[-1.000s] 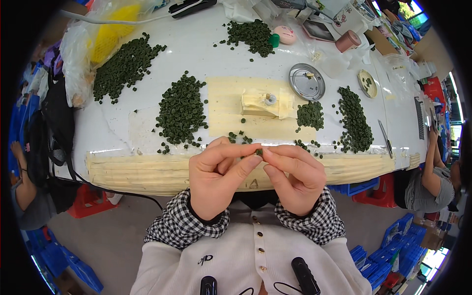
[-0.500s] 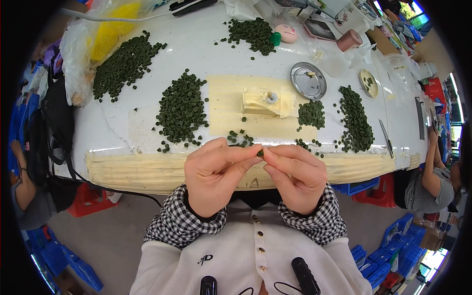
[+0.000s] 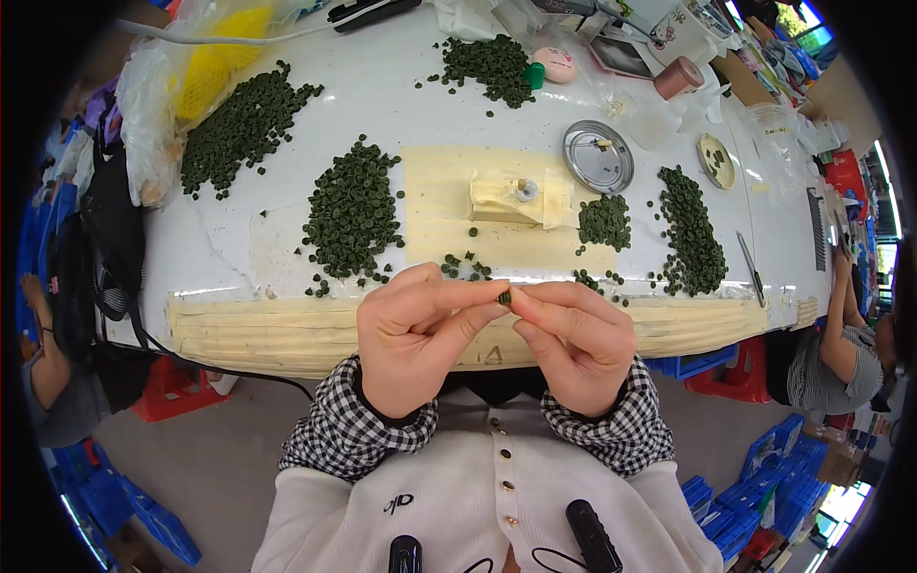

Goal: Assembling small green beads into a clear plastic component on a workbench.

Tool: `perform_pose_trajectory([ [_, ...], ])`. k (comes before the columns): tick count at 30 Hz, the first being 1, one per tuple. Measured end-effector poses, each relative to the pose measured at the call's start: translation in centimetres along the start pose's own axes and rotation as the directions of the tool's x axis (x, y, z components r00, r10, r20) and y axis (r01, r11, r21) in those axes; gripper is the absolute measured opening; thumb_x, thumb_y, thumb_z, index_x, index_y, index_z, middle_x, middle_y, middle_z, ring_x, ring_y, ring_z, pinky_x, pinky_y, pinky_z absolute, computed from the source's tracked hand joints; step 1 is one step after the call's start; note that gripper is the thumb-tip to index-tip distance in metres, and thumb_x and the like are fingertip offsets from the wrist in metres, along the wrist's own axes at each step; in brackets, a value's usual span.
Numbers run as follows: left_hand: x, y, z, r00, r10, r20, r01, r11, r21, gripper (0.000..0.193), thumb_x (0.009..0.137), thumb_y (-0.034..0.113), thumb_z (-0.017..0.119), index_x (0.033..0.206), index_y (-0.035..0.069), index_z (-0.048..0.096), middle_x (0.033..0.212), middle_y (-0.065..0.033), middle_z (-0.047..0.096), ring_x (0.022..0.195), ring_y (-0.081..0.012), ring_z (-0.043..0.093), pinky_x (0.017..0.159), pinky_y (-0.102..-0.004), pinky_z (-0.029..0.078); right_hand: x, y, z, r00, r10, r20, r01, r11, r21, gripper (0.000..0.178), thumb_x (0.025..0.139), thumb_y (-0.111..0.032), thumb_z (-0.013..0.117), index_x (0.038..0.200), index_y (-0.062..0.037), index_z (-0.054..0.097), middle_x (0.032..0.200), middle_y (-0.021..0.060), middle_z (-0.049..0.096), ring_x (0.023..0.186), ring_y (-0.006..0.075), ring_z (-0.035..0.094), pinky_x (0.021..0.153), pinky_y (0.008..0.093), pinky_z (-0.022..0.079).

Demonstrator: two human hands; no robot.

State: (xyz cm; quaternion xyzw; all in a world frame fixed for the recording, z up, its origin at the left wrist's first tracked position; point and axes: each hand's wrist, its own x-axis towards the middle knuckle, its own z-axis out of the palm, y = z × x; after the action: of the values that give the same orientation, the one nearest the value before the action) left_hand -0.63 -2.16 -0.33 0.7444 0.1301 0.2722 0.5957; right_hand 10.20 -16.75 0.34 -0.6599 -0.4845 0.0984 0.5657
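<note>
Between my fingertips, just above the table's near edge, is a small dark green round piece [image 3: 504, 298]. My left hand [image 3: 415, 334] pinches it from the left with thumb and forefinger. From the other side my right hand [image 3: 578, 339] has its thumb and fingertips closed against the same piece. Several loose green pieces [image 3: 465, 267] lie just beyond my hands. Farther off stands a small block wrapped in cream tape [image 3: 501, 199], with a little metal-looking fitting on top. A flat cluster of green pieces [image 3: 605, 222] sits right of the block.
Large piles of green pieces lie at the left [image 3: 353, 210], far left [image 3: 244, 129], back [image 3: 489, 69] and right [image 3: 690, 234]. A round metal tin lid [image 3: 600, 172] rests behind the block. Tweezers [image 3: 751, 269] lie at right. Other people sit at both sides.
Both hands stay pinched around the small green piece. My left hand has shifted very slightly, and a little more of the piece shows between the fingertips.
</note>
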Motion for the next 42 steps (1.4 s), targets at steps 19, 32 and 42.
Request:
perform_pose_trajectory([
  [19, -0.2, -0.5, 0.1, 0.994, 0.094, -0.057, -0.091, 0.994, 0.058, 0.024, 0.072, -0.001, 0.077, 0.095, 0.008, 0.074, 0.058, 0.0019, 0.041, 0.052, -0.0067, 0.034, 0.046, -0.0218, 0.025, 0.1, 0.0, 0.2, 0.997, -0.077, -0.02, 0.075, 0.994, -0.079, 0.033, 0.077, 0.007, 0.069, 0.109, -0.0012, 0.067, 0.099, 0.0138, 0.066, 0.08, 0.0203, 0.066, 0.069, 0.0257, 0.053],
  [32, -0.2, -0.4, 0.0, 0.996, 0.079, -0.035, -0.076, 0.992, 0.097, 0.024, 0.073, -0.001, 0.075, 0.096, 0.007, 0.074, 0.058, 0.0007, 0.042, 0.051, -0.0077, 0.036, 0.046, -0.0226, 0.027, 0.1, 0.2, 0.1, 0.998, -0.069, 0.0, 0.069, 0.993, -0.092, 0.032, 0.078, 0.006, 0.069, 0.109, -0.0009, 0.067, 0.099, 0.0139, 0.066, 0.081, 0.0212, 0.066, 0.069, 0.0262, 0.054],
  [42, 0.9, -0.1, -0.2, 0.992, 0.008, -0.127, 0.001, 0.997, 0.073, 0.021, 0.073, -0.001, 0.076, 0.092, 0.005, 0.073, 0.057, 0.0029, 0.042, 0.05, -0.0049, 0.033, 0.046, -0.0221, 0.024, 5.9, -0.4, -2.6, 0.984, -0.167, -0.064, 0.115, 0.863, -0.492, 0.025, 0.074, -0.001, 0.072, 0.099, -0.0034, 0.067, 0.084, 0.009, 0.058, 0.075, 0.0232, 0.056, 0.065, 0.0316, 0.047],
])
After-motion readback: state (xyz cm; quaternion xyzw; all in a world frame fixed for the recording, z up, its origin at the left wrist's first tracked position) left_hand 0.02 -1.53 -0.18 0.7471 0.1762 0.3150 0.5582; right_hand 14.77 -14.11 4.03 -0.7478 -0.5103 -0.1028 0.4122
